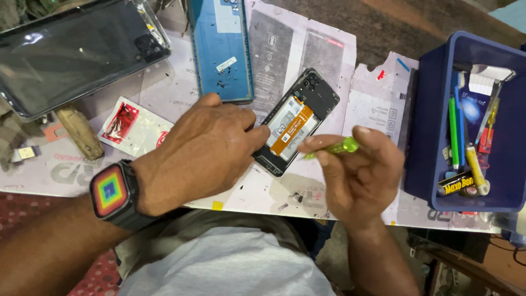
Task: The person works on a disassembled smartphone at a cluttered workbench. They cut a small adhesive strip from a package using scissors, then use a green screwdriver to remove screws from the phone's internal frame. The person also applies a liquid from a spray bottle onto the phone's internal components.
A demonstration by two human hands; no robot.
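Phone (298,123) lies back-off on the paper-covered bench, battery and orange flex cable (293,130) exposed (blue back cover (220,46) already set aside). Left hand (200,151) pins its lower edge; right hand (356,175) pinches a green-handled screwdriver (334,148) beside it. Internals look untouched.

Green tool (335,148), orange ribbon (292,129), blue bin (433,109), rainbow-square watch (112,192)

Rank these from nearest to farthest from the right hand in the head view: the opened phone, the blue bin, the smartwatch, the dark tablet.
From the right hand, which holds a green tool:
1. Opened phone, just to its left, under the tool's tip.
2. Blue bin, to its right at the table edge.
3. Smartwatch, far left on the other wrist.
4. Dark tablet, top left corner.
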